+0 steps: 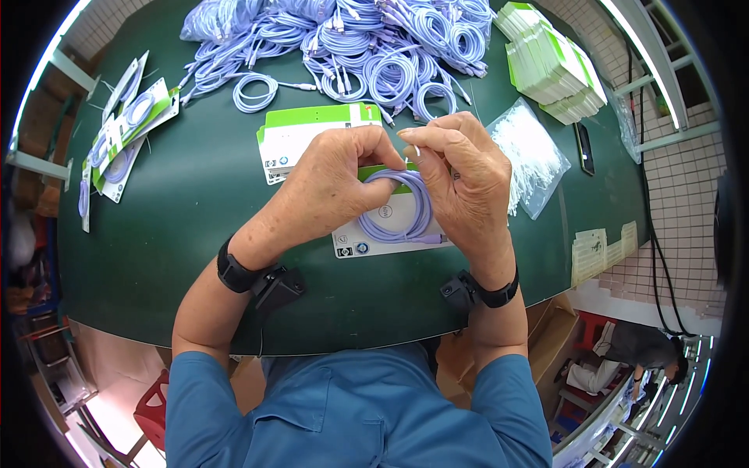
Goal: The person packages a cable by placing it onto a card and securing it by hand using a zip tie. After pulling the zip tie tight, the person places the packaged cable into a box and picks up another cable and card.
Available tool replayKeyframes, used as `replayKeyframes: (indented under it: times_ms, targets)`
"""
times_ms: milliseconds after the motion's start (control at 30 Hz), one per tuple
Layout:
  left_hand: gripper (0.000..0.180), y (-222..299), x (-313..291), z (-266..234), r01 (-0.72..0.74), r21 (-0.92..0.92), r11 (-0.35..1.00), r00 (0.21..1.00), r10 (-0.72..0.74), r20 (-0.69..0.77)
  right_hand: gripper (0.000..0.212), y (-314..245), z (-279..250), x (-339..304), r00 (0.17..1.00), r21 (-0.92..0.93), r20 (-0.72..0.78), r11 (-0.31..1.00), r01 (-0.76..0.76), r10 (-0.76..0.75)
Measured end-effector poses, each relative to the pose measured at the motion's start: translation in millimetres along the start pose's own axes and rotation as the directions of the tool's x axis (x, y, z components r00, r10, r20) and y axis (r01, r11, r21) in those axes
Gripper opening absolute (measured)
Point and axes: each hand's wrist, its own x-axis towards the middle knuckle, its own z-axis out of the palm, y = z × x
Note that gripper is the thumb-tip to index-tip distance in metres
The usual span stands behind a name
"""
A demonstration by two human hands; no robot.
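A lilac coiled cable (426,214) lies against a white and green backing card (382,246) in front of me. My left hand (331,175) is closed at the coil's upper left, its thumb and forefinger by the card's top edge. Above the coil's upper right, my right hand (470,175) pinches a thin white plastic tie (417,153) between thumb and forefinger. The right palm hides part of the card. Just beyond my left hand rests a stack of similar cards (320,117).
Many lilac cables (343,47) are heaped along the far side of the green table (195,195). Carded cables (117,148) lie at left. A bag of white ties (538,168), a phone (584,150) and stacked cards (550,62) are at right. Another person (640,347) sits beyond.
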Motion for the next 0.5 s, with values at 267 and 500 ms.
replayKeyframes:
  times_ms: [267, 500]
  targets:
    - [0.013, -10.9, 2.9, 6.4, -0.088, -0.025, 0.996, 0.995, 0.086, -0.047, 0.016, 5.8, 3.1, -0.8, 0.999, 0.05, -0.004, 0.998, -0.044, 0.045]
    - [0.012, -3.1, 4.1, 4.3, -0.065, 0.12, 0.991, 0.997, 0.068, -0.021, 0.018, 0.4, -2.4, -4.9, 0.985, 0.147, 0.14, 0.981, -0.125, 0.105]
